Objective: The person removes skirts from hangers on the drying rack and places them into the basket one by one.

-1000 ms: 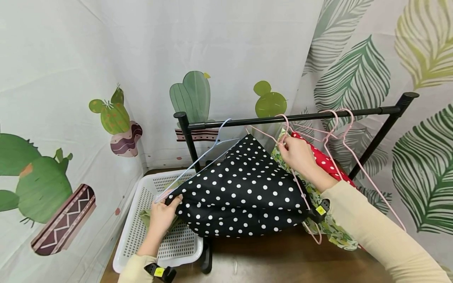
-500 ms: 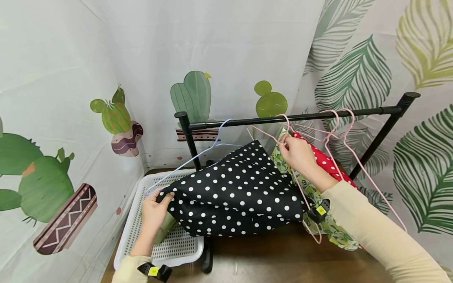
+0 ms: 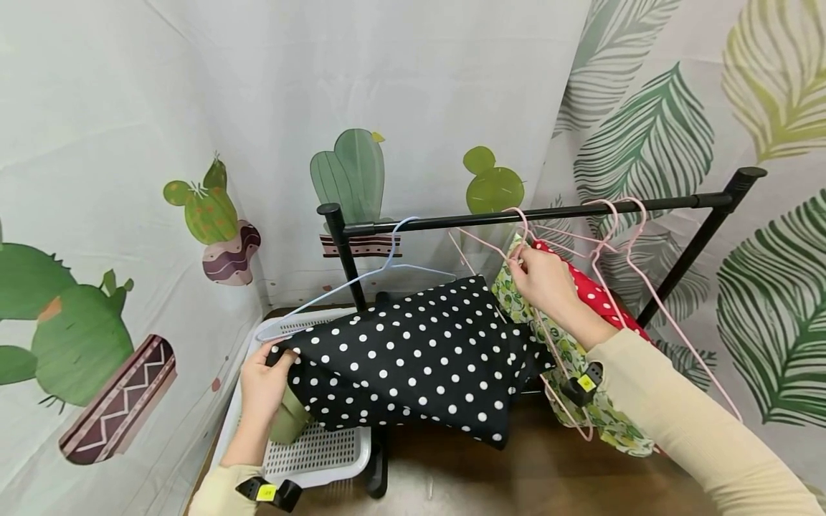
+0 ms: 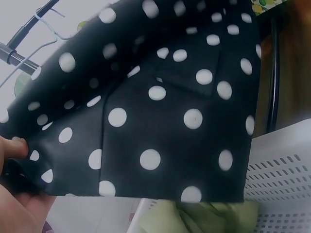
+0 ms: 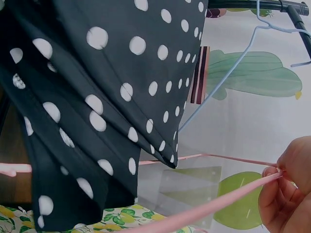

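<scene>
A black cloth with white dots [image 3: 400,358] stretches between the two hanger positions in the head view. My left hand [image 3: 263,383] pinches its left corner, close to the end of a blue hanger [image 3: 335,290] hooked on the rack's bar. Thumb and fingers [image 4: 17,148] around that corner show in the left wrist view. With its fingertips my right hand [image 3: 542,276] grips a pink hanger [image 3: 484,240] just below its hook, which hangs on the bar. The cloth's right part lies against this hanger's lower wires; exactly how they meet is partly hidden.
The black rack bar [image 3: 452,221] crosses the view. Further right hang more pink hangers [image 3: 635,247], a red dotted cloth [image 3: 590,290] and a lemon-print cloth [image 3: 609,416]. Below left, a white basket [image 3: 323,469] contains a green cloth [image 3: 289,423].
My left hand has moved left, drawing the dotted cloth with it. The cloth's upper right corner has dropped, baring more pink wire. The blue hanger has swung; my right hand stays put.
</scene>
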